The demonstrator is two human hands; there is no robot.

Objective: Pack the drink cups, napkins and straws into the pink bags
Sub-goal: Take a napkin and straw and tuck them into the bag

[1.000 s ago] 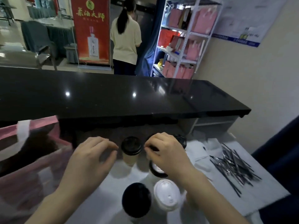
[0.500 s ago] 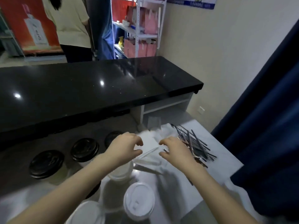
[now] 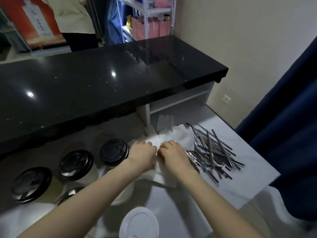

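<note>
Both hands had come together over the napkins [image 3: 179, 137]; left hand [image 3: 143, 154] & right hand [image 3: 173, 155] sat knuckle to knuckle, nearly touching, fingers curled down on the top sheet; it read as a pinch from both sides, tho the fingertips were hidden under the knuckles; half a sec earlier the hands were apart & only reaching, & a full sec earlier they were over by the drink cups [image 3: 114, 152] w/ a pink bag open at the far left; so the view had swung right & the work had prob. moved on from cups to napkins; the napkins lay in a loose white heap on the white bench [image 3: 240, 179], w/ one sheet running back under both wrists; the straws [image 3: 212, 152] lay in a scattered pile just right of the heap, touching its edge, not handled; three black-lidded cups stood in a row left of the hands, a white-lidded cup [image 3: 139, 222] nearer the camera, another partly hidden under the left forearm; none of these looked packed yet; no pink bag showed on the bench at this moment; the only pink bags [image 3: 149, 30] in view were far back on a shelf [image 3: 155, 10]; judged from this, the task had plenty left: napkin to lift, carry left to the bag, then straws & the remaining cups.
</note>
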